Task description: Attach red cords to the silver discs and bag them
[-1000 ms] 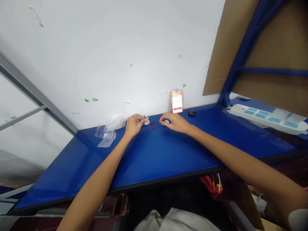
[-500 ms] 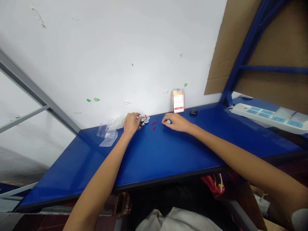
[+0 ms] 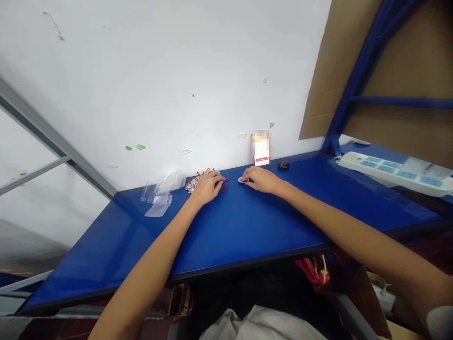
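Left hand: since the frame 0.5 s ago, our left hand (image 3: 208,187) has slid rightward along the back edge of the worktop (image 3: 247,236), uncovering more of the pile; its fingers are outstretched, thumb apart, with nothing visibly gripped.
Red loops: 2 lie near the middle of the back edge, between our hands; the far loop (image 3: 227,180) is at our left fingertips, though we cannot tell if they touch it, and the near loop (image 3: 225,189) lies just beside it, closer to the front edge.
Right hand: our right hand (image 3: 259,178) looks closed, thumb and fingers pinching the pale disc (image 3: 240,180), whose left side pokes out.
Pile: shiny discs with red loops (image 3: 189,187) sit along the back edge, partly behind our left hand.
Clear bags: these (image 3: 159,198) lie near the back left corner, just left of the pile.
Phone: a lit screen (image 3: 262,150) stands upright against the wall at the back edge, with a small black object (image 3: 283,165) to its right.
Risk: we judge that a sweeping left hand could push the near loop away or drag the pile apart; a loose pinch could let the disc slip.
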`<state>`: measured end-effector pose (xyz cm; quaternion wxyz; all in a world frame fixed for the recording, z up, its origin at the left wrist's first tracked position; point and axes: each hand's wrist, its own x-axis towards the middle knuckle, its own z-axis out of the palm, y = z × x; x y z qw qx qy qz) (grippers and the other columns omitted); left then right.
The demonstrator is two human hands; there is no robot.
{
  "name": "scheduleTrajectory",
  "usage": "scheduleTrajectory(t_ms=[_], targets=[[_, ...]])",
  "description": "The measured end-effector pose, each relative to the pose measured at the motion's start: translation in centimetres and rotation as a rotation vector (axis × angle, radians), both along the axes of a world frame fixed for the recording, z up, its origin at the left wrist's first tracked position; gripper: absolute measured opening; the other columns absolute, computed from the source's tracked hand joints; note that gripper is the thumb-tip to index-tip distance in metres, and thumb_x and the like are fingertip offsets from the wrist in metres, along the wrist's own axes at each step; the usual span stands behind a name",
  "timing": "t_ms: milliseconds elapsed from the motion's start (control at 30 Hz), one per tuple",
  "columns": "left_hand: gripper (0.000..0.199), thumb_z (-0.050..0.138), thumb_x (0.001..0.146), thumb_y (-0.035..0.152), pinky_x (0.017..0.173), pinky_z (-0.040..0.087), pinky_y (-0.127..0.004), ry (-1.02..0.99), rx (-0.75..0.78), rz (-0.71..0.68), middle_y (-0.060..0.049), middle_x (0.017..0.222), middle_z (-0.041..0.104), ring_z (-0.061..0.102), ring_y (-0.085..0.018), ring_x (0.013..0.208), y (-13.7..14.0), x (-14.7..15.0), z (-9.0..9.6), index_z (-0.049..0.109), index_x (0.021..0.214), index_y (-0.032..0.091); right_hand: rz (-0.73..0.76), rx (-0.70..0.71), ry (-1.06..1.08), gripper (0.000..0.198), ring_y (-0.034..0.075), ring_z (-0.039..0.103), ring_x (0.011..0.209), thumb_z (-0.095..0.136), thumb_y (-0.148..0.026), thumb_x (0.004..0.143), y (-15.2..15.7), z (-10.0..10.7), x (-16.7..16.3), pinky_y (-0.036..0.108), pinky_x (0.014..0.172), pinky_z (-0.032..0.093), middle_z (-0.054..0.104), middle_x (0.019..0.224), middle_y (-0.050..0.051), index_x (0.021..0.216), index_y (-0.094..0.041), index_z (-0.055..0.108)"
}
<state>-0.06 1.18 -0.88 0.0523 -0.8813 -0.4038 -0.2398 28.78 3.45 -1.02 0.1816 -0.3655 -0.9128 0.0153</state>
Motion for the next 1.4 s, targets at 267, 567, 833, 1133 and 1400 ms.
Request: scheduleTrajectory(t_ms=[267, 567, 833, 1133, 1400], targets=[[0.032, 0.051, 0.106, 0.023, 0.104, 0.048, -0.048, 0.163, -0.027, -0.061, -0.011, 0.119, 0.079, 0.065, -0.029, 0.107, 0.6, 0.2, -0.4, 0.081, 0.119, 0.019, -0.019, 0.058, 0.037, 0.009, 0.027, 0.071, 0.107, 0.075, -0.018, 0.094, -0.3, 0.6, -0.2, 0.034, 0.089, 0.053, 0.079, 0.108, 0.008, 0.101, -0.021, 0.081], [0.014, 0.066, 0.095, 0.014, 0.085, 0.054, -0.036, -0.155, -0.091, 0.059, -0.006, 0.102, 0.078, 0.072, -0.023, 0.094, 0.0, 0.2, -0.3, 0.074, 0.104, 0.022, 0.045, -0.011, 0.134, 0.005, 0.024, 0.07, 0.1, 0.078, -0.025, 0.094, 0.2, 0.4, 0.1, 0.033, 0.085, 0.05, 0.078, 0.103, 0.005, 0.098, -0.023, 0.081], [0.012, 0.07, 0.096, 0.024, 0.081, 0.054, -0.032, -0.332, -0.108, 0.046, -0.003, 0.099, 0.08, 0.072, -0.019, 0.084, -0.8, 0.5, 0.7, 0.08, 0.101, 0.023, 0.008, 0.129, 0.2, 0.013, 0.023, 0.067, 0.097, 0.075, -0.027, 0.098, -0.6, 0.9, 0.1, 0.032, 0.077, 0.049, 0.071, 0.103, 0.007, 0.106, -0.029, 0.086], [0.033, 0.072, 0.096, 0.048, 0.06, 0.054, -0.028, -0.745, -0.376, -0.024, -0.008, 0.1, 0.077, 0.068, -0.017, 0.07, -1.3, 1.7, 0.6, 0.086, 0.11, 0.022, -0.022, 0.091, 0.293, 0.018, 0.021, 0.078, 0.089, 0.073, -0.029, 0.1, -2.1, 1.9, -0.6, 0.028, 0.075, 0.052, 0.085, 0.105, 0.0, 0.114, -0.032, 0.085], [0.021, 0.079, 0.091, 0.04, 0.075, 0.059, -0.033, -0.721, -0.34, -0.071, -0.008, 0.104, 0.08, 0.072, -0.021, 0.084, -2.1, 2.3, 0.9, 0.086, 0.102, 0.024, 0.141, -0.018, 0.487, 0.027, 0.019, 0.08, 0.093, 0.069, -0.018, 0.097, -2.6, 1.0, -2.0, 0.028, 0.085, 0.058, 0.084, 0.112, 0.001, 0.119, -0.028, 0.082]])
